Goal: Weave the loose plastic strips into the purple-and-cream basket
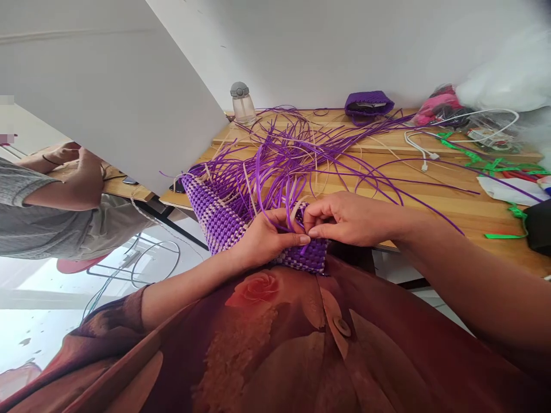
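Note:
A half-woven basket (206,217) of purple and cream plastic strips lies tilted against my front at the table's edge. Many loose purple strips (275,155) fan out from its rim over the tabletop. My left hand (269,235) is closed at the rim, thumb and fingers pinching a purple strip. Right beside it, my right hand (340,218) is closed too, its thumb and forefinger pressed together at the same corner of the weave. What sits between the right fingertips is too small to make out. The two thumbs almost touch.
On the wooden table (447,201) stand a clear bottle (244,106) and a small purple woven basket (369,104). To the right lie a white cable (413,137), green tape (495,166) and bagged items (447,106). Left, past a grey partition (107,74), another person's arm (69,189) shows.

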`<state>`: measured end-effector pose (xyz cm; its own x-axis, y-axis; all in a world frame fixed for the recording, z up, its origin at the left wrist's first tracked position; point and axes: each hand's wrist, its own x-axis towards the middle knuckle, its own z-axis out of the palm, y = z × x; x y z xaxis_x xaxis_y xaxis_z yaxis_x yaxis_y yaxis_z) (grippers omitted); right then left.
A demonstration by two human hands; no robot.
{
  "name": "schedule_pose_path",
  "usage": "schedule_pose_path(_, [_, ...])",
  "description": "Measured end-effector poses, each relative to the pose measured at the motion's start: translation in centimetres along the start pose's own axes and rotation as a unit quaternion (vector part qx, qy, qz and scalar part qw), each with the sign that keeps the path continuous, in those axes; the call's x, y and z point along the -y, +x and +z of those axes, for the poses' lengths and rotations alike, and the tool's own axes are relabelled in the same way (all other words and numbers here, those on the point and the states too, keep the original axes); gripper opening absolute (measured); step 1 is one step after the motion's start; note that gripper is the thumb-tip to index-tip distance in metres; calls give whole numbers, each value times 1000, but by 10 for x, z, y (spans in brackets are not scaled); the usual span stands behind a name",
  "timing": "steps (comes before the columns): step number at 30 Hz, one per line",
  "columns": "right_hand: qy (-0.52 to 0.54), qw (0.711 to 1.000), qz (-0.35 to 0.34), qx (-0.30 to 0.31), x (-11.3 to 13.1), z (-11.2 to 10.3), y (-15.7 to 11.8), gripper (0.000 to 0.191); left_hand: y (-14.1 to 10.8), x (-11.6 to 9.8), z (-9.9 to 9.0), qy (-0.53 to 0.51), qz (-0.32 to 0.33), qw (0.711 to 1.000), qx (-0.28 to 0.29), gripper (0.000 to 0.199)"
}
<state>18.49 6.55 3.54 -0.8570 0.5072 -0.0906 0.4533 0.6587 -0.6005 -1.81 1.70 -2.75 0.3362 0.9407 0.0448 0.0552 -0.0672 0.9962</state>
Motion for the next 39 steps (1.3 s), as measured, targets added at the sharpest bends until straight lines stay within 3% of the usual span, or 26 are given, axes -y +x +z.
schedule_pose_path(3, [3,999,-18,-27,-1,3,-7,14,0,2,0,-25,6,1000,-6,24])
schedule_pose_path(6, [-21,987,-36,-158,1,18,-18,15,0,4,0,-75,-7,997,-22,26])
schedule_pose_path(9, [-114,937,-104,-315,1,43,-29,14,0,2,2,-120,-37,991,-42,30])
schedule_pose_path(11, [-187,908,-142,-347,-2,58,-33,10,0,-1,4,-140,-57,987,-57,34])
schedule_pose_path(14, [-262,886,-150,-351,-6,72,-31,11,1,-3,6,-152,-67,984,-71,37])
schedule_pose_path(17, [-269,885,-125,-358,-4,75,-25,7,1,-3,6,-154,-61,983,-78,37])
schedule_pose_path(22, [-31,953,-56,-297,16,75,-30,8,-1,-3,5,-122,-38,988,-92,34])
schedule_pose_path(24, [50,958,-23,-281,22,76,-34,9,-1,-3,4,-111,-33,989,-95,33])
schedule_pose_path(28, [118,949,-8,-292,23,79,-37,6,-2,-2,5,-109,-30,988,-104,33])
schedule_pose_path(31, [227,947,30,-224,22,81,-35,13,-4,0,6,-89,-20,989,-114,33])
schedule_pose_path(35, [363,912,82,-172,24,84,-35,17,-6,-1,5,-55,-7,991,-120,31])
schedule_pose_path(39, [401,891,99,-188,24,85,-35,19,-5,-9,-3,57,-1,996,-63,23])
